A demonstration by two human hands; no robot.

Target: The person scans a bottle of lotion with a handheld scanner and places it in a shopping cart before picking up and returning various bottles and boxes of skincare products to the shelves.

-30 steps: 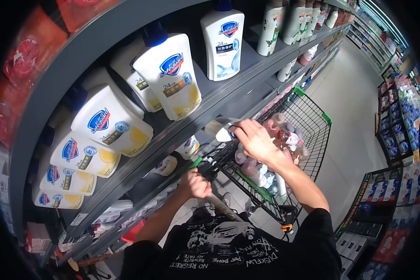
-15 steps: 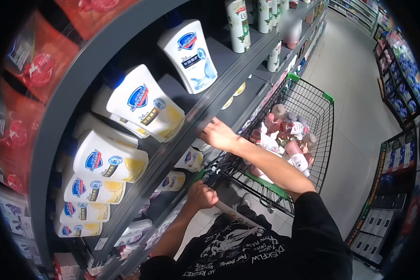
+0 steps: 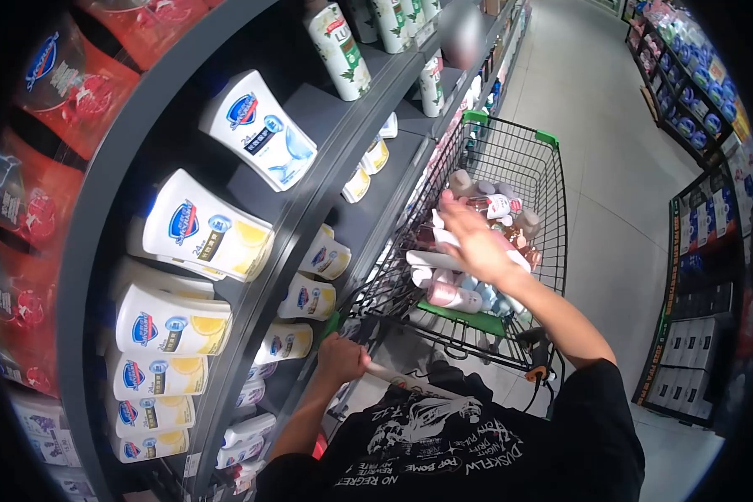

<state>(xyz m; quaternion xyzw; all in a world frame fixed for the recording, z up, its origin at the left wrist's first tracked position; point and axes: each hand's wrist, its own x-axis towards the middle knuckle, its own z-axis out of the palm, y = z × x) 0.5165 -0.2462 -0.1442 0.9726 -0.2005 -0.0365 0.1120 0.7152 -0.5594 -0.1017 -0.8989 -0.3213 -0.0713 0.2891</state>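
My right hand (image 3: 479, 244) is over the wire shopping cart (image 3: 562, 209), palm down with its fingers stretched out. Below it lies a pile of bottles, among them a pink-and-white bottle (image 3: 454, 296) near the cart's green front strip and a bottle with a red label (image 3: 499, 206) farther in. The hand hides part of the pile. My left hand (image 3: 341, 360) is closed round the cart's handle (image 3: 383, 373), close to the shelf.
To the left, shelves (image 3: 263, 305) hold white pump bottles (image 3: 211, 227) with yellow or blue labels. Red refill packs (image 3: 75, 92) hang at far left. Green-and-white bottles (image 3: 337, 50) stand farther along. An aisle floor (image 3: 573, 92) runs ahead, with display racks (image 3: 694, 100) on the right.
My right hand has moved from the shelf edge to over the bottles in the cart, its fingers now extended. The view has shifted; my left hand stays on the handle.
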